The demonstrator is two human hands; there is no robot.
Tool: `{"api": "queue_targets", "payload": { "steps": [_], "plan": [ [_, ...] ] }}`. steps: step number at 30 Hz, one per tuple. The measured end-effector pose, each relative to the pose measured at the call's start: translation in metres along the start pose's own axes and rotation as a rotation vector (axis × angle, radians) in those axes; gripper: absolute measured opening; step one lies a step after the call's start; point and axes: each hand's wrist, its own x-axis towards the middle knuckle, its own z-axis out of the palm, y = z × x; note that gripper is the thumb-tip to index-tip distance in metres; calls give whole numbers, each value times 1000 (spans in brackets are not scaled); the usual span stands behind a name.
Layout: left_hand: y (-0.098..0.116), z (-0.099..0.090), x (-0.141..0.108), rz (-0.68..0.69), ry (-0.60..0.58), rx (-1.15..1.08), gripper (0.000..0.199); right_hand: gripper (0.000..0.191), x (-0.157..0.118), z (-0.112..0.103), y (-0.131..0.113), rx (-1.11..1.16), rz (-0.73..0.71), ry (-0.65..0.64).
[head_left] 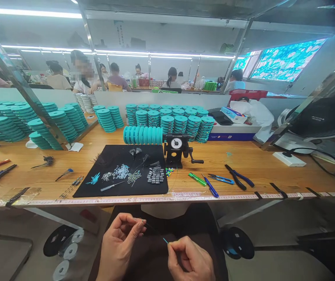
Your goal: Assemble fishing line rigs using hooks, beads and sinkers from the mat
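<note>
Below the table edge, above my lap, my left hand [122, 242] is closed in a pinch on the end of a thin dark line, with something tiny at its fingertips. My right hand [188, 257] pinches a small, thin blue piece [165, 240] that sticks out toward the left hand. The line, faint against the dark lap, runs between the two hands. On the table in front lies a black mat [91, 186] with small blue pieces [93, 178], clear beads [121, 171], small metal parts [134, 177] and grey cylinders [155, 176].
A hand-cranked winder [175, 150] carries a row of teal spools [142, 135]. Stacked teal spools [167, 124] stand behind it. Pliers [239, 177], snips [220, 178], a blue pen [211, 187] and a green marker [197, 179] lie right. Co-workers sit beyond.
</note>
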Motion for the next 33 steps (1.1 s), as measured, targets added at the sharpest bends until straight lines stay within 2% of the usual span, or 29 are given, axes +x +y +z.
{"api": "queue_targets", "payload": {
  "steps": [4, 6, 11, 15, 18, 21, 24, 28, 30, 33],
  "plan": [
    [2, 7, -11, 104, 25, 111, 22, 25, 1, 1, -1, 1, 5, -21],
    [4, 11, -15, 107, 8, 131, 22, 25, 3, 1, -3, 11, 22, -24],
    [7, 21, -21, -75, -173, 34, 26, 22, 7, 1, -7, 61, 90, -67],
    [4, 28, -22, -211, -248, -124, 31, 22, 7, 1, -8, 118, 154, -93],
    [4, 29, -21, -260, -286, -132, 30, 21, 7, 0, -6, 158, 194, -111],
    [4, 27, -22, -193, -256, -27, 24, 19, 6, -1, -5, 167, 196, -139],
    [5, 24, -22, -45, -236, 147, 14, 18, 6, -3, -6, 169, 205, -166],
    [4, 20, -21, 140, -281, 325, 8, 17, 7, -4, -6, 272, 347, -233],
    [3, 21, -20, 126, -286, 319, 9, 17, 8, -3, -4, 363, 457, -287],
    [2, 25, -21, -16, -256, 160, 16, 19, 10, -2, -3, 497, 619, -323]
  ]
}}
